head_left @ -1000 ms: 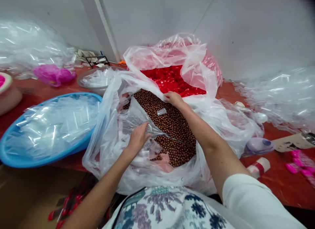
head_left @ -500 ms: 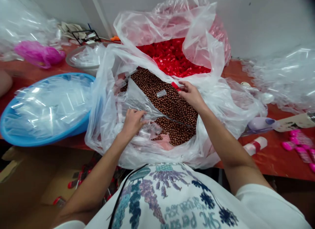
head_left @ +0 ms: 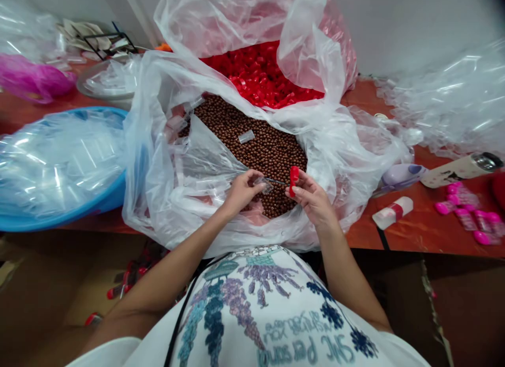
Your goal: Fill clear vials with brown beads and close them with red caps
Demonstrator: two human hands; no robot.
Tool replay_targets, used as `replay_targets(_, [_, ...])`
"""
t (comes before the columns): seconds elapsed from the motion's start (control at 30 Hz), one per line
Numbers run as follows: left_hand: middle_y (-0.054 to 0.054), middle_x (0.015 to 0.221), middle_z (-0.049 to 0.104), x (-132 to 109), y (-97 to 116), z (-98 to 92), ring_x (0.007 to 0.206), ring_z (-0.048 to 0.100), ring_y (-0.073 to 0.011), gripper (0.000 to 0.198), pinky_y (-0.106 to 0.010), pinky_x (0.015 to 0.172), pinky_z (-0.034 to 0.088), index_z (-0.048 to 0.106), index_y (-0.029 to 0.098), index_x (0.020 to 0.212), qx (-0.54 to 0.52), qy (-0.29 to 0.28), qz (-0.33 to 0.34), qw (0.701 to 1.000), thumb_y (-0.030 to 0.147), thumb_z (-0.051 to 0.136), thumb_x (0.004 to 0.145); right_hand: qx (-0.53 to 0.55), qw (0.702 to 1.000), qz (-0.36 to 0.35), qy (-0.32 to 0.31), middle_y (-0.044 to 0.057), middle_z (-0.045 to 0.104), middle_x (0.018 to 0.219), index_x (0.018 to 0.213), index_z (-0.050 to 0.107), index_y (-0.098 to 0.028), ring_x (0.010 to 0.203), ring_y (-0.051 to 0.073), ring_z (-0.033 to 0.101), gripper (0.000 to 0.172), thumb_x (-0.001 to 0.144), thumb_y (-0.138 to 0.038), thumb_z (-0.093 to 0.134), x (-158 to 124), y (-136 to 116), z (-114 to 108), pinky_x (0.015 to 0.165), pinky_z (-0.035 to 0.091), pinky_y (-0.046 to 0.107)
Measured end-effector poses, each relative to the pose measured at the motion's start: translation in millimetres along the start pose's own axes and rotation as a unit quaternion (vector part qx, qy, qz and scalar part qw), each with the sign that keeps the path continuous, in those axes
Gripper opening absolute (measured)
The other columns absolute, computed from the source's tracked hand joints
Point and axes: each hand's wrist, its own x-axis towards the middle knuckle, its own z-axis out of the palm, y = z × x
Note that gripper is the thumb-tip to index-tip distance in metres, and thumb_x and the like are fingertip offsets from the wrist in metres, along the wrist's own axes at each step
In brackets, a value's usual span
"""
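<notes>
My right hand (head_left: 311,198) pinches a small red cap (head_left: 294,177) just above the near edge of a clear plastic bag (head_left: 158,172) filled with brown beads (head_left: 256,146). My left hand (head_left: 242,190) pinches a small clear plastic tube (head_left: 263,184) a few centimetres to the left of the cap. Both hands hover close together over the beads. Another clear tube (head_left: 246,137) lies on top of the beads farther back. Behind it, a second bag holds red caps (head_left: 260,75).
A blue basin (head_left: 59,161) full of clear tubes sits at the left. A metal bowl (head_left: 104,85) and a pink bag (head_left: 31,80) lie behind it. At the right are a white-red bottle (head_left: 389,212), pink pieces (head_left: 469,214), a flask (head_left: 460,169) and clear plastic sheeting (head_left: 453,103).
My right hand took a red cap from the far bag and drew it back toward me. My left hand lifted a clear tube from the bag's side and met it over the beads.
</notes>
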Motion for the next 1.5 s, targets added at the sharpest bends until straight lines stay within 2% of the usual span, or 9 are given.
replay_targets(0.1, [-0.002,0.083,0.063,1.6,-7.8,-6.1,0.073,0.057,-0.0157,0.023,-0.027,0.069,0.045,0.063,0.018,0.093,0.143,0.063,-0.005,0.988,0.028,0.063,0.072,0.010,1.000,-0.010,-0.009,-0.002,0.064,0.109,0.113,0.060,-0.030,0.082,0.012,0.066,0.049,0.067,-0.023,0.075,-5.6,-2.4,-9.6,0.083,0.056,0.032])
replay_targets(0.2, [-0.002,0.074,0.063,4.3,-10.1,-15.3,0.066,0.057,-0.0161,0.017,-0.025,0.061,0.044,0.062,0.018,0.086,0.171,0.055,-0.051,0.982,0.024,0.064,0.070,0.023,1.000,0.005,-0.020,-0.001,0.067,0.099,0.111,0.062,-0.027,0.082,0.012,0.066,0.045,0.068,-0.023,0.075,-8.7,-2.0,-16.4,0.083,0.056,0.031])
replay_targets(0.33, [0.002,0.062,0.059,10.4,-10.8,-9.6,0.052,0.055,-0.0135,0.018,-0.023,0.051,0.042,0.062,0.018,0.084,0.084,0.001,-0.130,0.988,0.017,0.063,0.066,0.027,0.999,0.010,-0.014,-0.002,0.066,0.096,0.109,0.062,-0.027,0.081,0.013,0.067,0.046,0.066,-0.024,0.077,-10.4,2.2,-19.6,0.081,0.056,0.031])
replay_targets(0.5, [0.003,0.057,0.056,13.2,-6.7,19.3,0.044,0.053,-0.0115,0.020,-0.023,0.045,0.043,0.062,0.019,0.085,-0.026,-0.075,-0.196,0.977,0.016,0.067,0.065,0.026,1.000,-0.005,0.003,-0.002,0.065,0.100,0.108,0.060,-0.028,0.088,0.015,0.068,0.046,0.065,-0.025,0.077,-11.3,2.3,-21.2,0.079,0.057,0.030])
replay_targets(0.73, [0.000,0.065,0.061,8.6,-3.5,40.7,0.056,0.060,-0.0122,0.023,-0.025,0.053,0.053,0.061,0.015,0.080,-0.160,-0.128,-0.244,0.948,0.015,0.075,0.061,0.029,0.998,-0.026,0.041,-0.002,0.067,0.097,0.099,0.062,-0.026,0.089,0.015,0.069,0.035,0.067,-0.025,0.077,-14.5,3.1,-30.4,0.081,0.057,0.030])
replay_targets(0.97, [-0.002,0.078,0.065,-0.5,-14.7,34.4,0.069,0.067,-0.0141,0.032,-0.026,0.061,0.057,0.058,0.015,0.091,-0.303,-0.171,-0.244,0.905,0.017,0.077,0.065,0.006,0.998,-0.029,0.059,-0.003,0.068,0.089,0.090,0.064,-0.025,0.081,0.014,0.069,0.029,0.066,-0.029,0.078,-16.5,5.9,-31.9,0.078,0.057,0.030])
replay_targets(1.1, [-0.006,0.090,0.068,-8.9,-9.8,26.3,0.074,0.069,-0.0156,0.033,-0.025,0.062,0.058,0.060,0.015,0.099,-0.347,-0.170,-0.256,0.886,0.014,0.074,0.069,-0.036,0.997,-0.025,0.063,-0.003,0.069,0.086,0.091,0.066,-0.024,0.069,0.011,0.064,0.030,0.064,-0.031,0.079,-13.7,8.6,-22.2,0.064,0.055,0.025])
replay_targets(1.3, [-0.009,0.101,0.069,-24.3,-0.6,10.0,0.087,0.069,-0.0185,0.033,-0.025,0.075,0.058,0.063,0.014,0.108,-0.437,-0.180,-0.251,0.845,0.009,0.067,0.075,-0.073,0.997,-0.019,0.020,-0.002,0.068,0.091,0.098,0.066,-0.024,0.073,0.011,0.061,0.033,0.068,-0.035,0.075,-7.7,17.8,-6.8,0.067,0.052,0.025])
replay_targets(1.5, [-0.010,0.099,0.070,-41.3,5.4,-0.2,0.088,0.069,-0.0192,0.035,-0.027,0.076,0.058,0.059,0.012,0.107,-0.452,-0.130,-0.210,0.857,0.007,0.069,0.074,-0.066,0.997,-0.024,-0.042,-0.002,0.064,0.090,0.095,0.059,-0.022,0.074,0.011,0.061,0.024,0.072,-0.026,0.066,-7.0,14.4,12.1,0.062,0.049,0.023])
